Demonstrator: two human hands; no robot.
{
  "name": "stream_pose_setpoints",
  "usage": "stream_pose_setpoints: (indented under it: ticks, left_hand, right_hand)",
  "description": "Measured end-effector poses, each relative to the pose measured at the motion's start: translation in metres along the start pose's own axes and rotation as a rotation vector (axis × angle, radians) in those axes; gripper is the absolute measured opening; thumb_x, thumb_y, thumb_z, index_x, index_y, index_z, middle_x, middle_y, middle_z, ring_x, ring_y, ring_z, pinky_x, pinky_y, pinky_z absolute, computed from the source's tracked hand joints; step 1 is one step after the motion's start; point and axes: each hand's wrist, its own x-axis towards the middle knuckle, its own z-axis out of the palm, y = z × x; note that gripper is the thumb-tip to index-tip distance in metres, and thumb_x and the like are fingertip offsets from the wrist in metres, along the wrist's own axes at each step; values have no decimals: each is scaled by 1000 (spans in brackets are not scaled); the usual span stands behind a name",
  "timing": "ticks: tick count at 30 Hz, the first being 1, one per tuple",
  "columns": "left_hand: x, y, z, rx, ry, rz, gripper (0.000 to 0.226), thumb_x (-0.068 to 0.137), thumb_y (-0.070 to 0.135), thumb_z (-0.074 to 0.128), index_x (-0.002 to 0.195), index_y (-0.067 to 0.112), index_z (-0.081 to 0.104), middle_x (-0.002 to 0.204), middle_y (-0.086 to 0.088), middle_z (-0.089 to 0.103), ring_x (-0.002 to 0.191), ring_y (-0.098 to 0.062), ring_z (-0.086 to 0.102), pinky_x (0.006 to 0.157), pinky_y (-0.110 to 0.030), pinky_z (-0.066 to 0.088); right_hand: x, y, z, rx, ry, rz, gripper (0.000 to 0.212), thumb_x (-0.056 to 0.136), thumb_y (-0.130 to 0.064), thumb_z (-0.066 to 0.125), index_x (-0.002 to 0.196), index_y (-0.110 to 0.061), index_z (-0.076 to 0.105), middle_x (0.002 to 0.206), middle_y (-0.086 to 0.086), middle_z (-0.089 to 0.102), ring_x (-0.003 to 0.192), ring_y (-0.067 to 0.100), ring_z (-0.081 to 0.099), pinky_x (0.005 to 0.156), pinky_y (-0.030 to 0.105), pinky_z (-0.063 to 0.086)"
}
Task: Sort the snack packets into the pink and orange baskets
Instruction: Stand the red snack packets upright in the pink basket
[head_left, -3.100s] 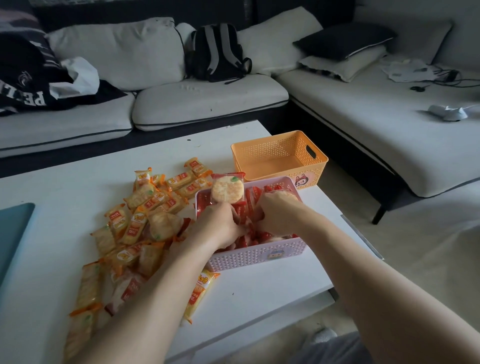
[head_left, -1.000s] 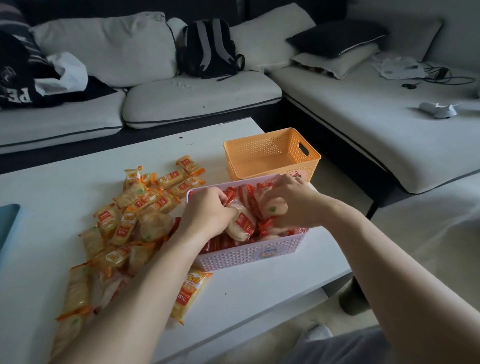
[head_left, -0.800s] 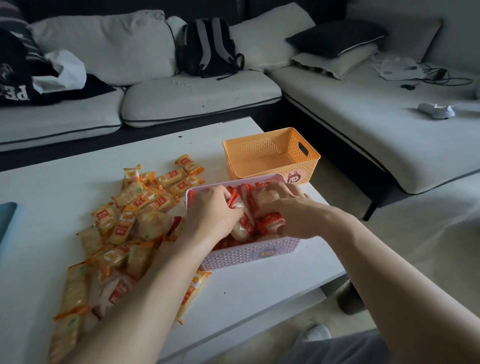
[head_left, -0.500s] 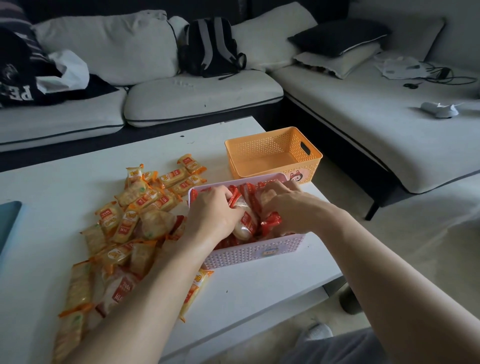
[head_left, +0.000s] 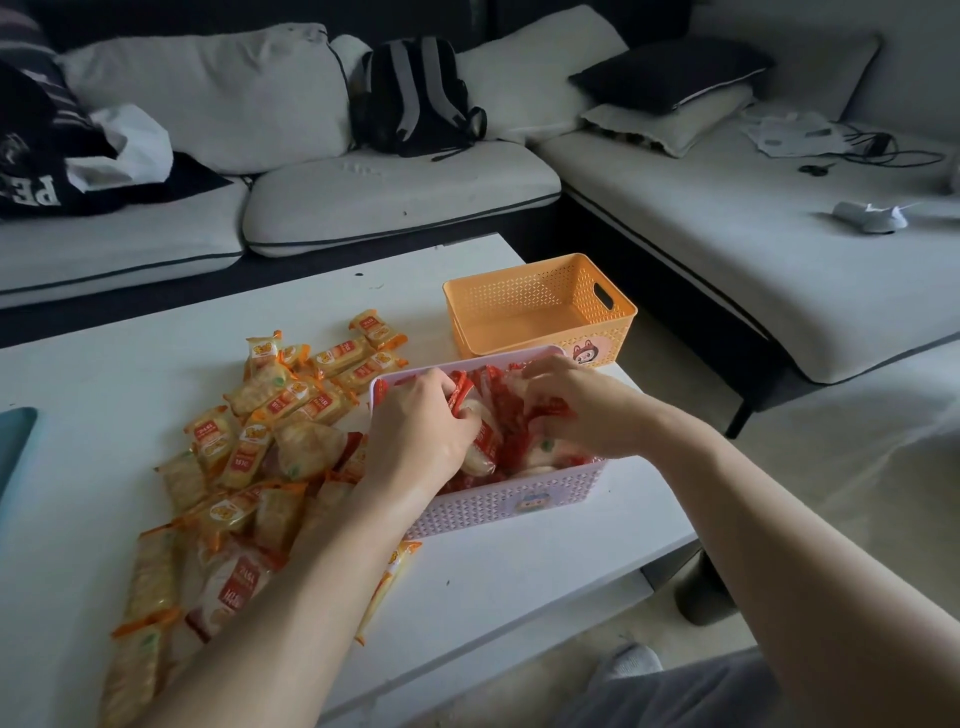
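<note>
Both hands are inside the pink basket (head_left: 509, 501). Left hand (head_left: 415, 431) curls round red packets (head_left: 501, 415); right hand (head_left: 576, 410) grips more beside it. One orange basket (head_left: 519, 291) sits just behind the pink one, each with a cartoon sticker. A pile of orange packets (head_left: 270, 415) lies left of the pink basket on the table (head_left: 104, 395), overlapping, uncountable. Packet print is unreadable.

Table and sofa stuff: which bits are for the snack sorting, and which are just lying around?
For the job: pink basket, orange basket, red packets, orange packets, left hand, right hand.
Lying about: backpack, dark cushion, cables.
</note>
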Motion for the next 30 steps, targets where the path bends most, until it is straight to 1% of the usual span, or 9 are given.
stream_pose_setpoints:
  ticks: [2, 5, 10, 14, 19, 21, 23, 27, 30]
  left_hand:
    - [-1, 1, 1, 13, 13, 8, 25, 92, 36, 68, 109, 18, 63, 82, 6, 66, 60, -1, 51, 46, -16, 27]
    - [-5, 5, 4, 34, 58, 52, 18, 91, 33, 67, 95, 19, 56, 79, 5, 62, 67, -14, 54, 48, -20, 29]
    - [-13, 7, 10, 104, 116, 114, 20, 93, 33, 63, 86, 18, 53, 86, 1, 63, 76, -22, 61, 61, -34, 47]
    - [-15, 9, 16, 92, 79, 100, 16, 89, 29, 66, 89, 17, 56, 91, 2, 62, 82, -22, 61, 64, -31, 41]
    - [-16, 11, 29, 214, -96, 107, 23, 88, 36, 69, 91, 14, 63, 97, -1, 61, 82, -26, 62, 63, -32, 43]
    - [-15, 9, 29, 285, -148, 91, 28, 86, 42, 69, 95, 16, 63, 96, 0, 64, 79, -26, 63, 60, -33, 45]
    - [-11, 8, 26, 306, -176, 77, 34, 84, 46, 70, 101, 19, 60, 94, 1, 67, 84, -28, 67, 63, -34, 50]
    - [6, 5, 22, 309, -255, 41, 39, 82, 63, 65, 83, 24, 69, 80, 4, 70, 73, -23, 68, 62, -34, 57]
    - [14, 1, 24, 343, -260, 49, 41, 81, 64, 69, 78, 23, 72, 79, 2, 72, 74, -24, 69, 63, -37, 59]
  right_hand:
    - [0, 3, -5, 79, 61, -2, 6, 95, -18, 68, 94, -13, 66, 134, 4, 52, 117, 21, 53, 100, 36, 47]
    - [-1, 6, -5, 120, 141, -4, 8, 94, -13, 68, 90, -6, 67, 116, 4, 61, 101, 22, 59, 88, 43, 52]
    - [-2, 5, -6, 58, 201, -2, 8, 99, -17, 61, 96, -11, 65, 107, -2, 58, 94, 21, 57, 79, 37, 50]
    - [-5, 6, -10, 120, 281, 38, 3, 101, -15, 56, 98, -17, 57, 89, -14, 50, 85, 20, 54, 72, 37, 47]
    - [-4, 4, -11, 115, 233, 50, 11, 100, -15, 57, 93, -23, 54, 86, -19, 47, 84, 18, 50, 70, 35, 43]
    - [-4, 2, -11, 122, 214, 46, 12, 100, -15, 58, 91, -23, 54, 86, -17, 47, 85, 18, 50, 69, 33, 41]
    - [-4, 3, -12, 129, 218, 55, 7, 99, -16, 59, 93, -19, 58, 88, -12, 51, 85, 19, 52, 69, 33, 43]
    - [-5, 3, -14, 159, 249, 58, 4, 99, -14, 59, 96, -15, 60, 89, -9, 54, 83, 18, 54, 71, 35, 49]
    - [-4, 4, -13, 176, 273, 66, 5, 99, -14, 59, 96, -18, 59, 92, -7, 57, 82, 16, 54, 71, 35, 49]
